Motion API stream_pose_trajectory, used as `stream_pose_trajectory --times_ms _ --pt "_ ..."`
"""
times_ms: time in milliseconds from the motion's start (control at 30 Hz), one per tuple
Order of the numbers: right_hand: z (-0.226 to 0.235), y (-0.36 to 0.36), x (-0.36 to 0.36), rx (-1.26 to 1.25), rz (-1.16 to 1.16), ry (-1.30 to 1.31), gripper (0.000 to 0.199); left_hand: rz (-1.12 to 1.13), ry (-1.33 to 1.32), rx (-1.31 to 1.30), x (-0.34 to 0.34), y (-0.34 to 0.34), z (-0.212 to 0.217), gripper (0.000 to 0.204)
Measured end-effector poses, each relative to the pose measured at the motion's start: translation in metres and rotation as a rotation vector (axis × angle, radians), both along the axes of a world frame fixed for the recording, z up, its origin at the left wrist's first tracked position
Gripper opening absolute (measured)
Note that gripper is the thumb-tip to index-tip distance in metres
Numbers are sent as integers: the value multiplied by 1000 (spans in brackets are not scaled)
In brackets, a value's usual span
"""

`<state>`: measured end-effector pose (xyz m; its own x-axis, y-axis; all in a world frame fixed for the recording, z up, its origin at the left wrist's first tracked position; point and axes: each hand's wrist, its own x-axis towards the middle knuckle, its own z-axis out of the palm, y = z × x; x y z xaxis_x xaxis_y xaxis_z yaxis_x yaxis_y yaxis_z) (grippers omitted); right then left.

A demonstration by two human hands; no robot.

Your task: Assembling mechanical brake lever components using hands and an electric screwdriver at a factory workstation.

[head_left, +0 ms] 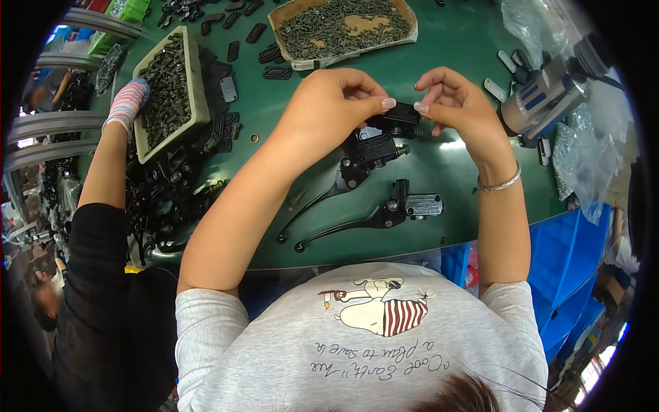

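Note:
Both my hands are at a black brake master cylinder (399,118) above the green table. My left hand (322,106) is closed on its left end, thumb along the upper edge and the other fingers mostly hidden. At its right end my right hand (456,103) has the thumb against the top corner, fingers curled and the index fingertip raised apart. Just below lies a second black master cylinder with a lever (367,152). Nearer my body rests another brake lever assembly (388,214), its reservoir cap grey.
A shallow cardboard tray (296,65) of small screws stands at the far side. On the left, a co-worker's gloved hand (128,101) reaches into a cream bin (200,103) of metal fittings. Black assemblies (171,182) pile beside it. A metal cylindrical device (542,103) and plastic bags (583,158) occupy the right.

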<state>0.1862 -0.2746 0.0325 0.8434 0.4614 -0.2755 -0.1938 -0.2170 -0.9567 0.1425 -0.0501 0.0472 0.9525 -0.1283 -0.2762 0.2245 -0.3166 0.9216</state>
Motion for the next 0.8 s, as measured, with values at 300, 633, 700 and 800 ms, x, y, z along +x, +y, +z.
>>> stream_pose_trajectory --times_ms 300,633,700,800 --pt "-15 4 -1 276 -48 292 32 6 34 31 2 -7 0 25" --pt "-11 17 -11 156 -53 -372 25 73 -85 -197 -5 -4 -5 20" --pt "-2 28 -15 109 -55 -381 23 99 -40 -278 -3 -5 -5 19" --pt "12 35 -16 9 -61 -403 18 146 48 -445 0 -5 -6 19"
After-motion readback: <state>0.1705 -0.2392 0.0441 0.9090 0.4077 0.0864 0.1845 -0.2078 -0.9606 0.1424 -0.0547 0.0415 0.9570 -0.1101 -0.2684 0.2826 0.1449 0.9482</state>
